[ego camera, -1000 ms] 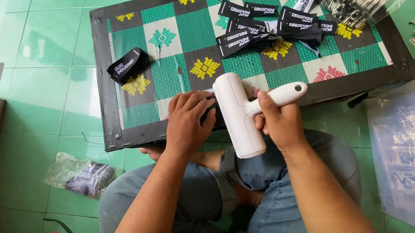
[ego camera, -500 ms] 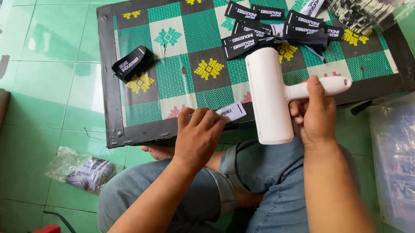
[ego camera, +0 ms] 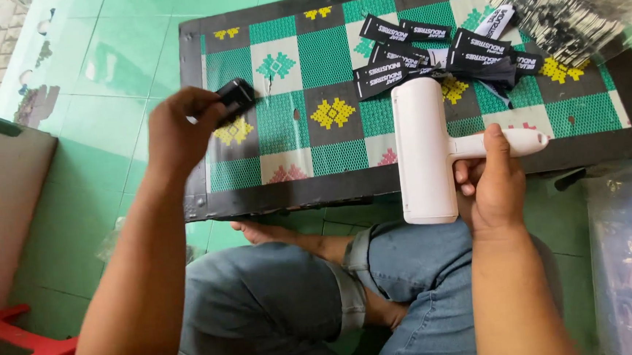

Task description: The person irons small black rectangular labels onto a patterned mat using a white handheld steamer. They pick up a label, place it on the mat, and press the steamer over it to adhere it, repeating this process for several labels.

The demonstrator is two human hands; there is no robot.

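Lint roller, white, with a fat drum and a slim handle, sits in the right hand, which is closed around the handle just beside the drum. The drum hangs upright over the near edge of the low board, its top over the patterned mat and its bottom above the person's jeans-clad knee.

In the head view, the left hand reaches to the board's left edge, fingers curled over a small black bundle that it grips or is just closing on; the exact hold is partly hidden by the knuckles. A loose pile of black woven labels lies toward the far right of the mat, and a clear bag of more labels rests on the far right corner. Another clear plastic bag sits on the green floor at the right, and a red stool shows at the lower left.

Judging by its look, the roller is light, rigid plastic; the handle is the natural place to hold, since the drum likely turns and may be tacky. The labels look thin, limp and easily scattered.
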